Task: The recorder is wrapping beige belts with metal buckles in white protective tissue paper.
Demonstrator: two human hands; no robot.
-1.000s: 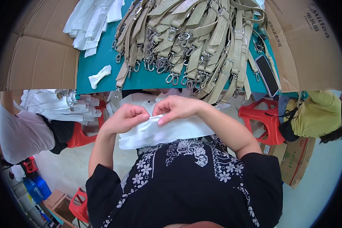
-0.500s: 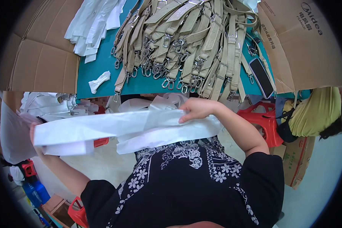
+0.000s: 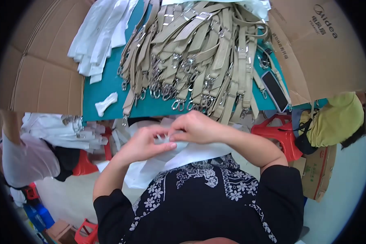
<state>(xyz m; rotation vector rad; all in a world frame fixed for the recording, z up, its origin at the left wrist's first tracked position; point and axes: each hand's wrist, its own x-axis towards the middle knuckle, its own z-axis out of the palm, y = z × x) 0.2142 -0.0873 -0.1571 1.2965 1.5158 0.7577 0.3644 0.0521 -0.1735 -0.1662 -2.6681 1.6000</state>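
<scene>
My left hand [image 3: 144,143] and my right hand [image 3: 197,128] meet just below the table's front edge, fingers curled in a pinch. Between them shows a bunched bit of a thin white strip [image 3: 162,139], apparently its end. More of the white sheet material [image 3: 199,153] lies across my lap under the hands. Past my hands, a large heap of beige straps [image 3: 197,38] with silver swivel clasps [image 3: 179,104] covers the table, its ends hanging to the front edge. My fingertips are partly hidden by each other.
On the teal table [image 3: 110,87] lie white flat strips [image 3: 99,34], a twisted white scrap [image 3: 106,104] and a dark-screened phone [image 3: 275,90]. Cardboard flaps [image 3: 49,69] flank it. A person in yellow [image 3: 335,120] sits right, another in white [image 3: 30,160] left, near red stools [image 3: 275,136].
My left hand has come in from the far left to meet my right hand. The white strip, stretched wide before, is now gathered between them and over my lap.
</scene>
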